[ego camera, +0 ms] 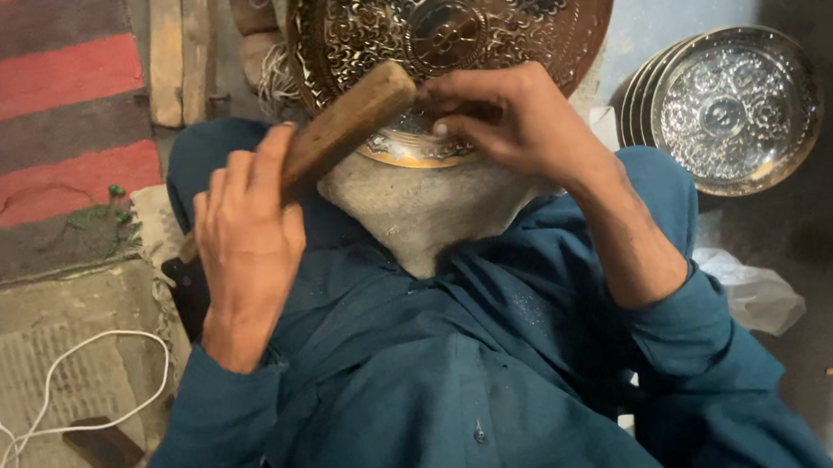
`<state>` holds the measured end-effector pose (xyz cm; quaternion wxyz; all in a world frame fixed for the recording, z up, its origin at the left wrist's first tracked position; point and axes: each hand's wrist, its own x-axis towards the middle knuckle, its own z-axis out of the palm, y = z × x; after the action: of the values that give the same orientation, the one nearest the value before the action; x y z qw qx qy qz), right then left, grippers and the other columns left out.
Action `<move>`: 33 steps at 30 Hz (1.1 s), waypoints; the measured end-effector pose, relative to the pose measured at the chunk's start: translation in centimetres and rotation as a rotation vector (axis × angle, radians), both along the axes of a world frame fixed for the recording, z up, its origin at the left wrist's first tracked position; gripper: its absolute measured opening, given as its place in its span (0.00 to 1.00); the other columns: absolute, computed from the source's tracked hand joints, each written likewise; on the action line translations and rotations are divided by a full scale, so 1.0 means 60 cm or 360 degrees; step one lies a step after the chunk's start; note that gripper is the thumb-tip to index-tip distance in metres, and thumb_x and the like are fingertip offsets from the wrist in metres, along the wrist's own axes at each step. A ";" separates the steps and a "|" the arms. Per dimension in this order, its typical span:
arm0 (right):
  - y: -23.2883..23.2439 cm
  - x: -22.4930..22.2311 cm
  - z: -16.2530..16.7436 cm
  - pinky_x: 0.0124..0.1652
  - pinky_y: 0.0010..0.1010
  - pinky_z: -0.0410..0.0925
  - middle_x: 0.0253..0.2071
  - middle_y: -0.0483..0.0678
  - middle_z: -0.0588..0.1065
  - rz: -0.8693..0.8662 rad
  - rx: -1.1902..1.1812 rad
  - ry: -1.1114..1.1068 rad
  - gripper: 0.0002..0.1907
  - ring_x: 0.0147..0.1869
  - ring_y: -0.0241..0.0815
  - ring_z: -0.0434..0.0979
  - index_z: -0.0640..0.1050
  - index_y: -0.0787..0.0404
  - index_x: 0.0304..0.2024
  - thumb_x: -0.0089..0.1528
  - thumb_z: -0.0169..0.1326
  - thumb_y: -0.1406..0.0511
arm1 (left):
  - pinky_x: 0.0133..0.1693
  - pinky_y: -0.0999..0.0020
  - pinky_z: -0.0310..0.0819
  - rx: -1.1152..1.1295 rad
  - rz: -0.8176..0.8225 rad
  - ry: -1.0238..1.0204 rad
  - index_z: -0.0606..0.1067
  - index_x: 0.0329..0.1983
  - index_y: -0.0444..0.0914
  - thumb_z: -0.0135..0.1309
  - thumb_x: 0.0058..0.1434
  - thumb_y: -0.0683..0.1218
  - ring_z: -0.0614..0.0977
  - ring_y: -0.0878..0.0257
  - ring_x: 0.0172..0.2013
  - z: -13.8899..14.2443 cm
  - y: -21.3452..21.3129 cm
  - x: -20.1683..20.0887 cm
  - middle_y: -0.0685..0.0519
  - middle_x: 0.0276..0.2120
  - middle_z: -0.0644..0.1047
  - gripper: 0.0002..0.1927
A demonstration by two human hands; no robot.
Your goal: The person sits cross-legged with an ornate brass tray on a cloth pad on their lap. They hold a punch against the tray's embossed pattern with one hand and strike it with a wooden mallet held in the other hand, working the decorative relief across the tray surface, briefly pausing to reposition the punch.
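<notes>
The person's left hand (pixel 248 241) is closing its grip around a wooden mallet (pixel 342 128), fingers wrapped over the handle end, and the blunt head is pointing up toward the engraved brass tray (pixel 449 30). The handle's lower end is hiding behind the palm. The right hand (pixel 502 116) is curling its fingers against the tray's lower rim; its grip is narrow, pinched as if around a small tool, though whatever sits between the fingertips is too hidden to make out. The tray is standing tilted, leaning on a pale grey cloth pad (pixel 424 208) that is lying over the person's lap, and its upper part is running out of the frame's top edge. Dark teal sleeves and clothing (pixel 450 382) are filling the lower half of the view.

To the right, a stack of silver engraved plates (pixel 727 111) is leaning against a pale blue wall (only the front plate's pattern is showing, the others are visible as rims). A crumpled plastic bag (pixel 758 294) is lying just below them. On the left, a red striped rug (pixel 30 117) is covering the floor, and a white cable (pixel 79 394) is looping across a grey mat, its end cut off at the frame's bottom corner.
</notes>
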<state>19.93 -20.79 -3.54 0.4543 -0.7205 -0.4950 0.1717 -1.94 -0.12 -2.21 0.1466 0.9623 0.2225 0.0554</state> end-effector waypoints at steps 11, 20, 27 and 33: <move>-0.015 -0.001 -0.001 0.51 0.27 0.78 0.49 0.51 0.82 -0.0109 -0.0010 0.0074 0.17 0.52 0.38 0.85 0.77 0.65 0.57 0.66 0.62 0.72 | 0.45 0.51 0.77 -0.0834 0.0026 -0.0423 0.64 0.66 0.38 0.54 0.57 0.36 0.83 0.37 0.47 -0.022 -0.033 -0.011 0.36 0.45 0.79 0.32; -0.015 -0.002 -0.004 0.49 0.28 0.78 0.48 0.51 0.83 -0.0091 0.0002 -0.0012 0.17 0.51 0.39 0.86 0.78 0.65 0.56 0.65 0.64 0.72 | 0.46 0.48 0.75 -0.0575 -0.0013 -0.0497 0.64 0.65 0.37 0.55 0.58 0.35 0.81 0.35 0.48 -0.010 -0.029 -0.001 0.35 0.48 0.78 0.31; -0.016 0.006 -0.012 0.46 0.30 0.79 0.47 0.52 0.82 -0.0080 -0.0050 -0.0226 0.16 0.47 0.41 0.86 0.79 0.63 0.55 0.65 0.66 0.69 | 0.50 0.45 0.72 -0.0122 -0.0149 -0.0112 0.67 0.64 0.39 0.59 0.54 0.36 0.79 0.37 0.48 0.018 -0.019 0.001 0.38 0.47 0.77 0.32; -0.018 0.003 -0.009 0.47 0.30 0.79 0.45 0.51 0.82 -0.0107 -0.0060 -0.0123 0.17 0.47 0.41 0.86 0.79 0.65 0.55 0.65 0.66 0.69 | 0.47 0.46 0.70 -0.0076 -0.0209 -0.0091 0.68 0.64 0.37 0.60 0.53 0.38 0.78 0.40 0.48 0.020 -0.014 0.010 0.40 0.44 0.75 0.33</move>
<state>20.12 -21.89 -4.06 0.4267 -0.7512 -0.4845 0.1376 -1.34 -0.96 -1.02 0.1792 0.9690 0.1558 0.0677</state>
